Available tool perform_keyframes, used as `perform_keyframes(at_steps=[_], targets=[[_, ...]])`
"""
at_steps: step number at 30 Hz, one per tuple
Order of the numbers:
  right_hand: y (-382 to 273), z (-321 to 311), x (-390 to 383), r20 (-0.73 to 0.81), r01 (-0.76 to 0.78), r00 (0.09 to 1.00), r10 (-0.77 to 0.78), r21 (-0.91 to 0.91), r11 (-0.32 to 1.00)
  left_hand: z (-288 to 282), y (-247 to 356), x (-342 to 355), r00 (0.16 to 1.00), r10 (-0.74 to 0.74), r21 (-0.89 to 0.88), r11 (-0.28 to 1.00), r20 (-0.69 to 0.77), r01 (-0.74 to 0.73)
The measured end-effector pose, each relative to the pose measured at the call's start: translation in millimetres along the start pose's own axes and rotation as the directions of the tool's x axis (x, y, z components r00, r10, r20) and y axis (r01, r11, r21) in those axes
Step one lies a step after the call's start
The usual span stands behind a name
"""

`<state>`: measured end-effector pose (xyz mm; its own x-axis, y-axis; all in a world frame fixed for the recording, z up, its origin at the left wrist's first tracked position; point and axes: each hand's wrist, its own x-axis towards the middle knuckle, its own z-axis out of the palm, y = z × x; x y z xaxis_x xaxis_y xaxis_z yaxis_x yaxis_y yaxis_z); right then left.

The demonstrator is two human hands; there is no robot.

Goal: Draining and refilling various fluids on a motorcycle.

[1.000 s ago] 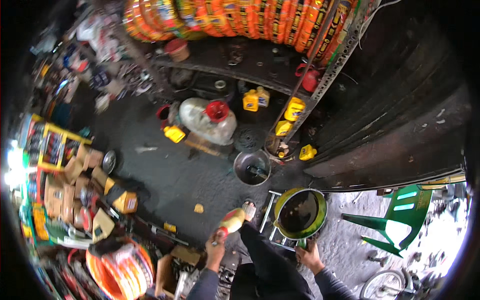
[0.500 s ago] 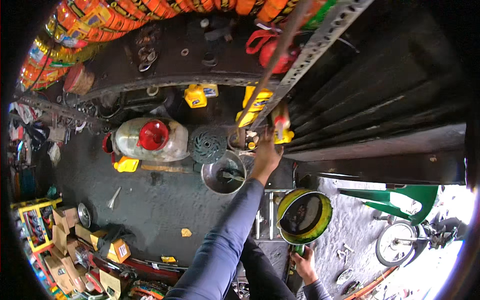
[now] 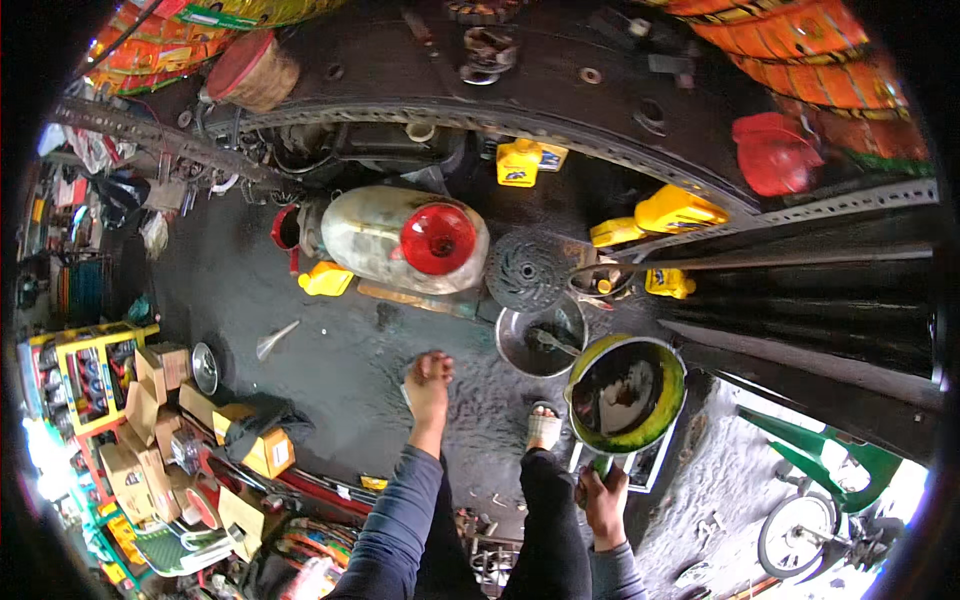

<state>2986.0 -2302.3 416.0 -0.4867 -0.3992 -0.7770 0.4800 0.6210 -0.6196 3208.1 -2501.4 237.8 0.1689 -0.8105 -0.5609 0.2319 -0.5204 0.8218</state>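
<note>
"Where was the yellow-green pan [image 3: 632, 438]?"
"Near right; the fingers of the right hand [image 3: 603, 500] gripped its green handle [image 3: 600, 464]."
"And the left hand [image 3: 428, 386]?"
"Left of it, fingers curled; I couldn't tell if empty."

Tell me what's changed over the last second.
The left hand reached forward and right, let go of the yellow bottle, and drew back over the floor. The right hand still grips the pot; the bowl and funnel stayed put.
</note>
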Motion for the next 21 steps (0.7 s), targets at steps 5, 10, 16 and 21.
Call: perform_keyframes(at_steps=[5, 10, 16, 21], targets=[[-32.1, 108.7, 26.3, 0.015, 0.023, 1.000, -0.025, 0.103, 0.994, 28.3, 101.0, 78.3, 0.992, 0.032, 0.085, 0.996, 0.122, -0.043], [-59.1, 177.0, 52.6, -0.071, 0.191, 0.980, -0.188, 0.045, 0.981, 57.0, 137.2, 125.7, 0.956, 0.016, 0.127, 0.990, 0.293, -0.056], [-94.0, 209.5, 68.1, -0.122, 0.340, 0.912, -0.391, -0.306, 0.889, 53.7, 131.1, 155.8, 0.854, 0.092, 0.111, 0.979, 0.512, -0.172], [-89.7, 204.5, 87.2, -0.128, 0.434, 0.823, -0.553, -0.488, 0.758, 58.7, 144.2, 151.3, 0.840, 0.068, 0.079, 0.988, 0.538, -0.131]])
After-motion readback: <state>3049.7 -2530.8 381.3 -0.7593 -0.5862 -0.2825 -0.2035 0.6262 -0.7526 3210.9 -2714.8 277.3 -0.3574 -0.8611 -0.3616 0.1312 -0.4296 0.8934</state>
